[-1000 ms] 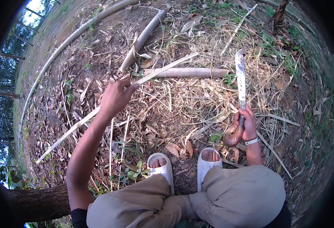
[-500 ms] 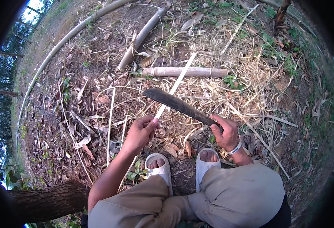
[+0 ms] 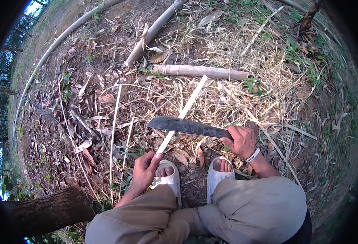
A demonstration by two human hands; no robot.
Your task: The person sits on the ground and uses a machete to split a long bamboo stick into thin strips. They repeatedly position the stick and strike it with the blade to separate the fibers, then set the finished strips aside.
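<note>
Apparently for control, the left hand (image 3: 144,168) pinches a pale strip (image 3: 192,98); the right hand (image 3: 242,142) grips a machete (image 3: 187,126) crosswise.

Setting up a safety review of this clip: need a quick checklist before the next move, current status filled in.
1. Strip gripped: ok. Left hand pinches the pale strip below the blade.
2. Machete gripped: ok. Right hand is closed on the machete at its handle end.
3. Left fingers clear of blade: ok. A gap shows between them.
4. Blade touching strip: cannot tell. It crosses in front of the strip; contact isn't clear.
5. Feet covered: not ok. Toes are bare in open-toed sandals.
</note>
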